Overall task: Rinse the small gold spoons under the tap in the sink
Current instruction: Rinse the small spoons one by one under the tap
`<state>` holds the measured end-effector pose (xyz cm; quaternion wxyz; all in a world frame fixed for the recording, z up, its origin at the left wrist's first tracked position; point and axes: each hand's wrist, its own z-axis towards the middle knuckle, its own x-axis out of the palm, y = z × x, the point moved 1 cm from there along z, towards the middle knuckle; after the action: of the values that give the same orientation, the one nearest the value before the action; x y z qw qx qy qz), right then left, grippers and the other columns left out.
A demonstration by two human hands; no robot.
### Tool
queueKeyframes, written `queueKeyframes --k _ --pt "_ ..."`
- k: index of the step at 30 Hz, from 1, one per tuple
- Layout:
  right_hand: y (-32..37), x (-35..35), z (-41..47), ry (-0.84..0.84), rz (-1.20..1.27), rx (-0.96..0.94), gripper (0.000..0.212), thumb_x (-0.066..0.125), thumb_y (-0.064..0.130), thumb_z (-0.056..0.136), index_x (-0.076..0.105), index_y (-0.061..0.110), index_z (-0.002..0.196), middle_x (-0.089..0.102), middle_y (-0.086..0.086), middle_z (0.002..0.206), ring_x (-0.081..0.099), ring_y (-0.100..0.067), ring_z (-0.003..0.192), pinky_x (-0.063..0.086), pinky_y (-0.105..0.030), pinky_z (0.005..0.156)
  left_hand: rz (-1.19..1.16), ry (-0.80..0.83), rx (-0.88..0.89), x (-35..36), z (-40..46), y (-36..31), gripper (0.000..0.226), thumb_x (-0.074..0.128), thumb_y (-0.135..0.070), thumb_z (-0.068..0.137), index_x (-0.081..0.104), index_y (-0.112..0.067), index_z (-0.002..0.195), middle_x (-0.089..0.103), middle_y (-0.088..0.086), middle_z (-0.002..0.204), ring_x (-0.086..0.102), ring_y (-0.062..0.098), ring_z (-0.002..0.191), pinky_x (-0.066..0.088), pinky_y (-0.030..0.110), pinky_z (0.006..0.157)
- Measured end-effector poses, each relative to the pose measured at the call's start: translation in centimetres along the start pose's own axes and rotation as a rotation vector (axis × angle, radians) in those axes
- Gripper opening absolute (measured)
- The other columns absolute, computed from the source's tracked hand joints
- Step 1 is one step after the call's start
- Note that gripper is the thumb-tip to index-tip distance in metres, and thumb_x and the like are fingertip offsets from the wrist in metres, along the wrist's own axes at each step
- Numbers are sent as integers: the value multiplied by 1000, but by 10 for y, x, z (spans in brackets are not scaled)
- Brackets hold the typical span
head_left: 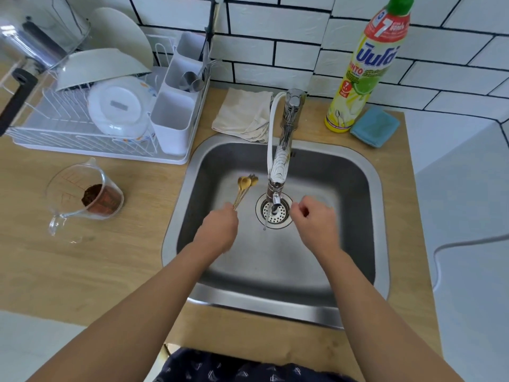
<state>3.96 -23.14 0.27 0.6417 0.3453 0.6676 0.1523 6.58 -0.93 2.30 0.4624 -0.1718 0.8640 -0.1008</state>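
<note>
While the bunch of small gold spoons (245, 188) stood over the left part of the stainless steel sink (355, 172), the left hand (219, 230) gripped their thin handles, bowls pointing away from the person. They were beside the thin stream of water, not under it; the stream fell from the chrome tap with its white patterned spout (281, 164) onto the round perforated drain strainer (275, 213). The right hand (316, 216) hovered just right of the spout tip, fingers curled and holding nothing. The spout hung between the two hands. Behind the sink lay a crumpled beige cloth (245, 114), a yellow dish soap bottle with a green cap (366, 67) and a folded blue cloth (376, 126). On the wooden counter (82, 260) to the left sat a white dish rack (82, 128) holding bowls and cutlery, and a clear glass measuring jug with dark brown grounds (88, 197).
</note>
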Motion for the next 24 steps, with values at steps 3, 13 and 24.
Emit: queueKeyframes --k 3,13,24 --pt "-16 -1 -6 609 -423 134 39 76 28 85 59 17 118 63 -8 117 63 -28 108 51 -30 78 75 100 -122 -2 -3 12 27 70 -6 89 55 -4 111 61 8 76 65 20 59 54 28 51" --pt "-13 -9 -17 488 -380 106 39 71 21 86 64 21 125 60 -9 127 61 -29 114 50 -33 88 -11 5 -56 1 1 14 20 63 -14 93 54 -3 108 66 13 95 65 30 80 55 39 70" --pt "-11 -18 -32 79 -61 -37 14 71 18 87 62 22 98 62 1 112 62 -20 99 51 -36 83 36 -178 43 -1 6 15 9 41 -20 103 46 -13 101 55 5 73 58 22 62 52 38 58"
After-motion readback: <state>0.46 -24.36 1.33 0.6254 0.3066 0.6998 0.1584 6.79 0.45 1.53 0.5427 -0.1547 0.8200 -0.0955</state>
